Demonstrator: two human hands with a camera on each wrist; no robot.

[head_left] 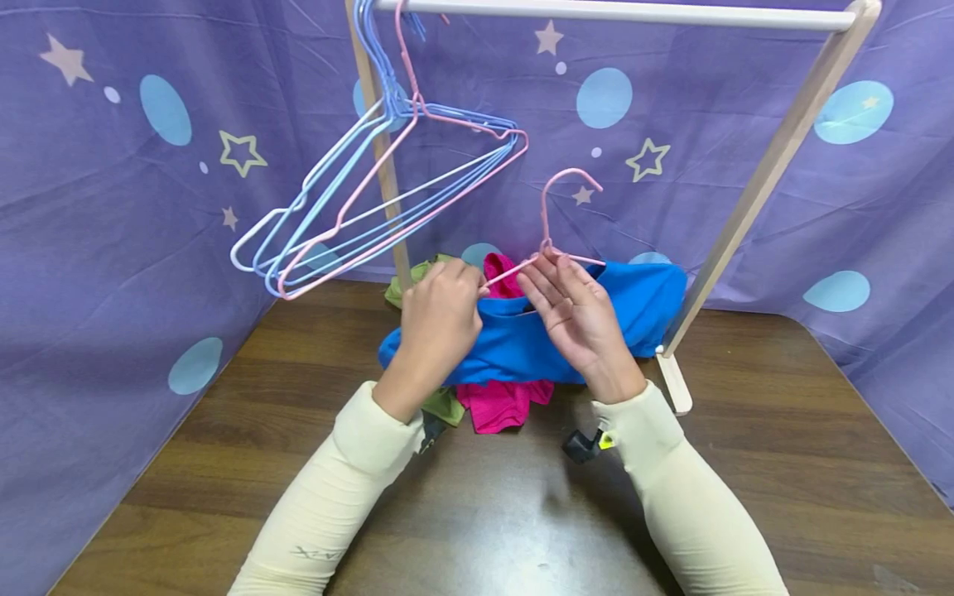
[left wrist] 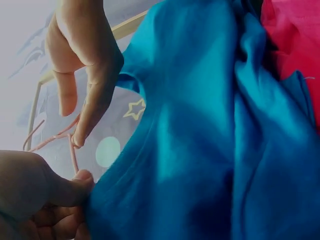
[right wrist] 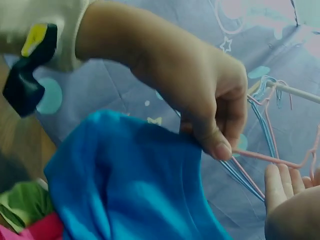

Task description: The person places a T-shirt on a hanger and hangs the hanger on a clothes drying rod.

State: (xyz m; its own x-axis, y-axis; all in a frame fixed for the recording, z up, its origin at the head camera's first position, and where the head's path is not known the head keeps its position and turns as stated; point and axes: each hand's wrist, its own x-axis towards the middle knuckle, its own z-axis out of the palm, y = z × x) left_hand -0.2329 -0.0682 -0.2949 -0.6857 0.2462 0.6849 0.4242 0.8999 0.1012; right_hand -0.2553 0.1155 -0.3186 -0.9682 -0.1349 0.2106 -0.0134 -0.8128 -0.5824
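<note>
A pink wire hanger (head_left: 546, 217) stands hook-up at the neckline of a blue shirt (head_left: 522, 343). My left hand (head_left: 443, 310) pinches the shirt's neckline together with one sloping arm of the hanger; in the right wrist view, the thumb of the left hand (right wrist: 215, 125) lies over the cloth edge. Close by, my right hand (head_left: 577, 319) has its palm showing and its fingers straight, touching the hanger just below the hook. The left wrist view shows the right hand (left wrist: 92, 65) pointing down at the wire. The hanger's other arm meets the shirt's far edge.
Blue, white and pink hangers (head_left: 395, 207) hang at the left end of the rack's white rail (head_left: 619, 10). A wooden post (head_left: 768, 190) stands at the right on a foot (head_left: 674, 382). Pink cloth (head_left: 501, 407) and green cloth (head_left: 445, 406) lie under the shirt.
</note>
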